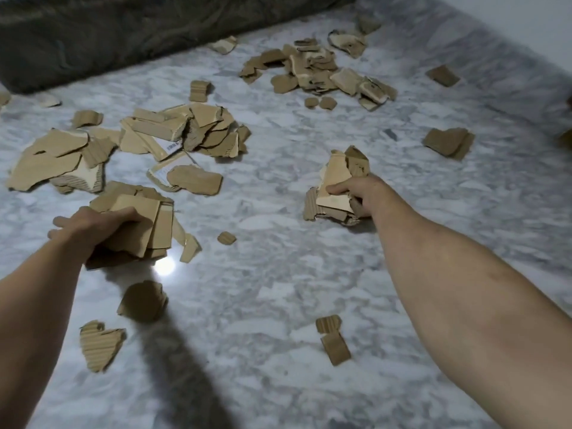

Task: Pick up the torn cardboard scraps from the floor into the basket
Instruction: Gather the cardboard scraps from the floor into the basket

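Observation:
Torn brown cardboard scraps lie scattered over a grey-white marble floor (278,274). My left hand (93,227) grips a stack of flat scraps (145,224) at the left, just above the floor. My right hand (362,193) grips a bundle of scraps (337,181) right of centre, its lower pieces touching the floor. A large heap (185,131) lies behind my left hand, and another pile (322,72) sits farther back. Loose pieces lie near me at the lower left (99,342) and lower centre (334,342). No basket is in view.
A dark green-brown padded edge (93,35), like a mattress or sofa, runs along the back left. A white wall (526,23) bounds the right side. Single scraps (448,142) lie along that wall. A lamp glare (164,267) shines on the floor.

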Tool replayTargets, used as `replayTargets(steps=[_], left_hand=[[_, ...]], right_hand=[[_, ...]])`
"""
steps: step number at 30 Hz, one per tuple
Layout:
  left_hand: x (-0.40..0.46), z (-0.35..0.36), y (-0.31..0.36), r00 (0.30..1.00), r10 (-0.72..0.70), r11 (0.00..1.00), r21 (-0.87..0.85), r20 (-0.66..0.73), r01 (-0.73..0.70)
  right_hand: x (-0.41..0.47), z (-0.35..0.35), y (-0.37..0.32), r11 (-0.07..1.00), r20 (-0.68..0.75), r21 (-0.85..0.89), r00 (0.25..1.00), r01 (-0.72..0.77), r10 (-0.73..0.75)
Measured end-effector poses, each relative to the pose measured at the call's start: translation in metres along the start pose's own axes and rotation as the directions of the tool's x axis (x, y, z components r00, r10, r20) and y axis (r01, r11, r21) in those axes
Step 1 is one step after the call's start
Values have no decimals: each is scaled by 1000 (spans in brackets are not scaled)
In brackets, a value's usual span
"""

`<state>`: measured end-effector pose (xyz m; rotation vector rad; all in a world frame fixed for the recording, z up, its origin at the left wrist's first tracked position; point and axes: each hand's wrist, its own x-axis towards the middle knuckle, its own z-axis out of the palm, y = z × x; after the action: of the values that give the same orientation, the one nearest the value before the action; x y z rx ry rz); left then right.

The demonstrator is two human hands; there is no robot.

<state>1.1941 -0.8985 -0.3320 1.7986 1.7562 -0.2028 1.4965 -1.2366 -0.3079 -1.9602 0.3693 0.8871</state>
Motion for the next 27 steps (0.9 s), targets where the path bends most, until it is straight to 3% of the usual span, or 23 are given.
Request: replayTargets(steps=[8,11,16,17,19,22,27], left_hand=[[-14,-1,11,996,86,995,-46,3,-86],[-33,7,13,994,106,985,-138,19,-103],[-78,17,4,985,129,897,-437,118,-65],[-84,18,-1,979,147,880,-471,145,-62],[-98,13,-13,955,218,841,-536,202,-78],[-119,7,-36,911,310,820,-561,271,-112],[-144,-3,-84,928,308,851,-498,209,-170]], right_hand=[[1,10,6,975,-263,-221,964,-28,-32],[-5,10,12,964,-253,-259,959,58,-126],[-14,2,28,987,-41,-50,987,155,-157],[-18,-3,32,980,27,-71,982,186,-185],[-32,-14,42,928,205,-250,952,276,-227],[-70,-27,64,727,475,-554,871,405,-123],[-121,-19,111,504,541,-745,838,438,72]])
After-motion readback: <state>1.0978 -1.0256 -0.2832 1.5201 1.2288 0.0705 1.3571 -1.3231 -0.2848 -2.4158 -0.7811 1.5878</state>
